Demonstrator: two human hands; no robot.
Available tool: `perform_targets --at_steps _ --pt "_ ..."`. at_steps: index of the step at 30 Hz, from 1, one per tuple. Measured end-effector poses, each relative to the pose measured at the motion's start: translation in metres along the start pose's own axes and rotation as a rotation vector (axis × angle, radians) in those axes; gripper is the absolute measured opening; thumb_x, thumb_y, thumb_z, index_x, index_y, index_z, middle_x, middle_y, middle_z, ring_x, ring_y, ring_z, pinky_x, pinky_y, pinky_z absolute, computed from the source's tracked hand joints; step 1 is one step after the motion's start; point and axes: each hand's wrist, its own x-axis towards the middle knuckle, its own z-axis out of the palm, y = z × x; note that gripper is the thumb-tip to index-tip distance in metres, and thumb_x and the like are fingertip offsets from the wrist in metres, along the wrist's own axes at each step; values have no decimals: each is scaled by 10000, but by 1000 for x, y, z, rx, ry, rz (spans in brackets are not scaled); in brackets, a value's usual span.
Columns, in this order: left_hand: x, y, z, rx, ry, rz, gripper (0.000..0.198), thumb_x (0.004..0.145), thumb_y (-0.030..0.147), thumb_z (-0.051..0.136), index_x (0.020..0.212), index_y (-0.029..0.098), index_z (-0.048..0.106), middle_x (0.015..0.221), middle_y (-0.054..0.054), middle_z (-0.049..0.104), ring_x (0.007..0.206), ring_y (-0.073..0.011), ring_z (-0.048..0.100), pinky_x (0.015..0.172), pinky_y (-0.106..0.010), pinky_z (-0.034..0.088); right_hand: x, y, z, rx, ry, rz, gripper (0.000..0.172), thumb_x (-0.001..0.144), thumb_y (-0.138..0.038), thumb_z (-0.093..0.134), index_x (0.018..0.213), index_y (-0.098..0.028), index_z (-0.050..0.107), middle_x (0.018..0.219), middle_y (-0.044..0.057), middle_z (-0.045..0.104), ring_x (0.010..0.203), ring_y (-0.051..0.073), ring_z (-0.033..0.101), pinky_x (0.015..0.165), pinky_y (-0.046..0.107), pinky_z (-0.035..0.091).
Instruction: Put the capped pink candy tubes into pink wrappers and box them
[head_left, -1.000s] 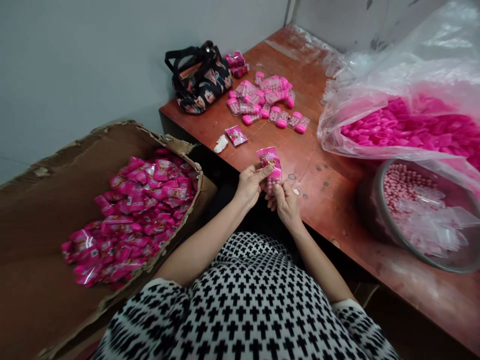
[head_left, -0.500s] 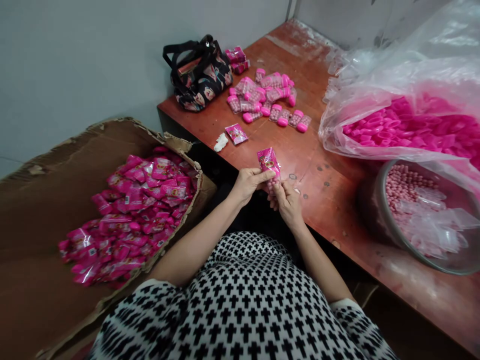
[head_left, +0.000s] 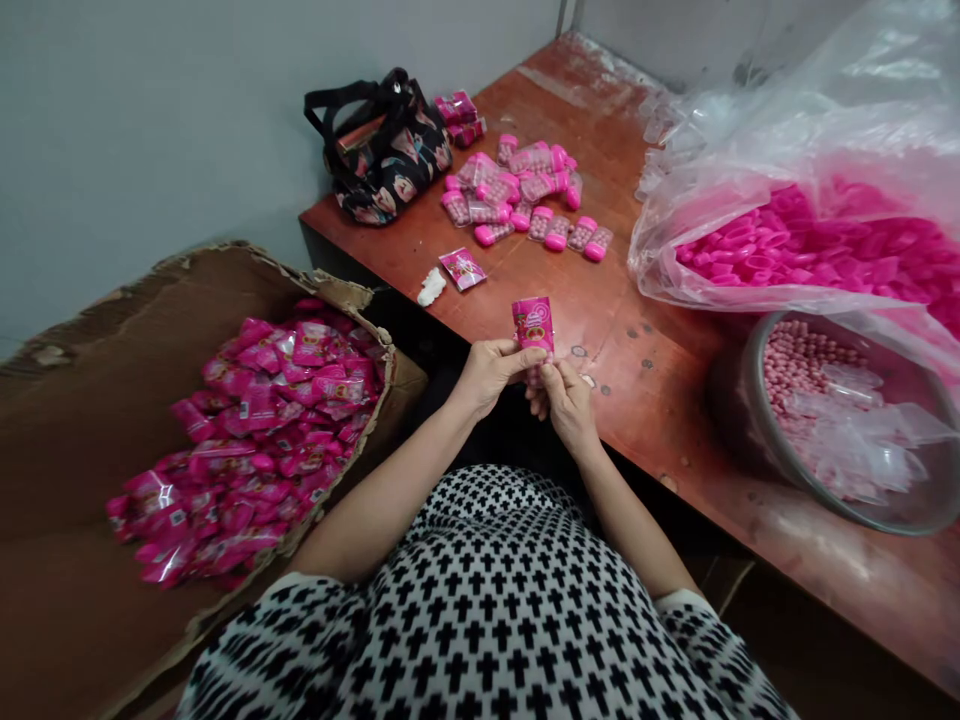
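Over the table's front edge, my left hand is closed, pinching a shiny pink printed packet between thumb and fingers. My right hand is closed at the packet's lower end, thumb close to the left one. Between the hands, below the packet, shows part of a small clear bottle of pink beads, mostly covered by fingers. Just beyond, another pink packet lies flat beside a crumpled white scrap. Further back is a loose group of bead-filled bottles with bright pink caps.
At my left stands a cardboard box with a heap of pink packets. On the reddish table are a floral bag, a plastic sack of pink caps, and a grey tub holding beads and clear bottles.
The packet has turned slightly and now stands more upright in my hands. Both hands keep their grip. The whole view has shifted a little.
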Motion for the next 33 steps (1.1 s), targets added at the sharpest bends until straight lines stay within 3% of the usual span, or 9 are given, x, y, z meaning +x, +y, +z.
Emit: perform_targets --at_steps 10,14,18,20,22,24,26,29,33 --pt "-7 -7 -2 -152 150 19 269 584 313 798 672 90 677 637 -51 650 561 -104 590 578 -239 490 0 -1 -4 241 -87 39 365 727 -462 666 955 -217 522 769 -20 674 582 104 642 529 231 543" --pt "-16 -14 2 -159 69 -35 273 614 321 782 597 85 646 521 -15 568 475 -82 529 519 -234 455 8 0 -3 277 -26 61 365 676 -447 713 818 -225 461 567 -70 629 456 104 602 453 216 512" --pt "-32 -5 -5 -141 25 -18 240 628 301 777 662 88 673 622 -61 643 590 -144 617 656 -298 517 19 -2 4 262 -170 111 376 643 -410 738 766 -216 439 495 -81 608 379 89 556 355 161 415" --pt "-44 8 -18 -181 131 51 228 627 306 779 722 124 680 770 -75 698 731 -181 661 751 -323 528 21 -3 7 234 -250 115 368 640 -396 740 773 -211 451 519 -66 635 377 89 556 343 155 396" --pt "-55 22 -33 -261 334 185 261 681 406 725 797 178 670 911 -58 716 865 -197 667 825 -331 518 22 -6 5 201 -251 100 344 665 -411 718 776 -208 463 554 -49 659 385 86 559 347 156 395" --pt "-60 30 -46 -328 538 338 363 772 548 570 882 210 644 941 -39 721 895 -174 666 851 -315 506 23 -8 -3 169 -169 70 319 706 -439 679 757 -205 466 560 -46 657 384 76 549 352 153 390" --pt "-55 29 -50 -314 626 386 402 793 572 523 968 222 614 924 -34 725 886 -172 670 862 -330 500 26 -8 -13 137 -58 36 312 737 -456 649 744 -203 466 550 -50 641 382 64 536 354 147 380" --pt "-28 10 -40 -18 540 329 366 679 380 727 1007 246 633 1005 -40 710 1027 -208 628 946 -359 445 29 -6 -26 86 35 9 315 753 -474 633 761 -202 475 544 -56 626 382 60 525 355 147 370" --pt "16 -17 -20 420 318 351 329 569 137 786 863 261 705 1165 -40 652 1323 -236 374 1120 -397 201 26 -3 -33 19 63 1 319 757 -485 625 759 -201 480 553 -52 626 386 62 520 363 156 374"
